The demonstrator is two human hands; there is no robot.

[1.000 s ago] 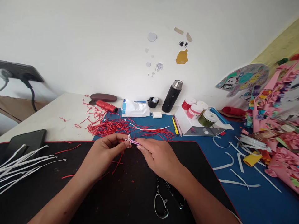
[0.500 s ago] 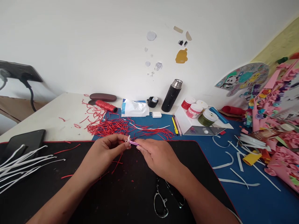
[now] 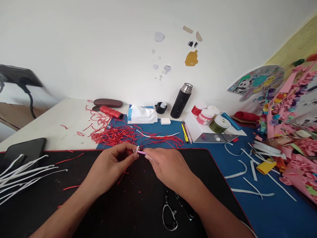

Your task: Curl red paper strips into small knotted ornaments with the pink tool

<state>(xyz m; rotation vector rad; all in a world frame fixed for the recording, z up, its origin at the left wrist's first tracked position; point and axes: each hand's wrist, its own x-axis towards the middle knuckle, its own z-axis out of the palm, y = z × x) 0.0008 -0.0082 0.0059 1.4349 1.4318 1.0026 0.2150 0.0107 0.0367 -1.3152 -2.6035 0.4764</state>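
Note:
My left hand [image 3: 112, 162] pinches a small looped white cord [image 3: 137, 151] between thumb and index finger, above the black mat [image 3: 133, 205]. Opposite it, my right hand [image 3: 167, 163] is closed on a slim pink-purple tool [image 3: 141, 152]. The tool's tip meets the white loops at my left fingertips; its far end is hidden in my right palm, so its exact kind does not show. Metal scissors [image 3: 169, 216] lie under my right forearm, partly covered. Just beyond both hands spreads a heap of red cord pieces [image 3: 119, 135].
White strips [image 3: 27, 175] lie over a dark phone-like slab [image 3: 24, 153] at left. Behind are a red cord spool [image 3: 111, 112], a tissue pack [image 3: 142, 114], a black flask [image 3: 181, 100] and paint jars [image 3: 219, 124]. Paper crafts [image 3: 297, 175] crowd the right.
The pink-purple tool has shifted slightly at the white loops, and less of its forked-looking end shows. Both hands stay in almost the same place; the view has moved a little.

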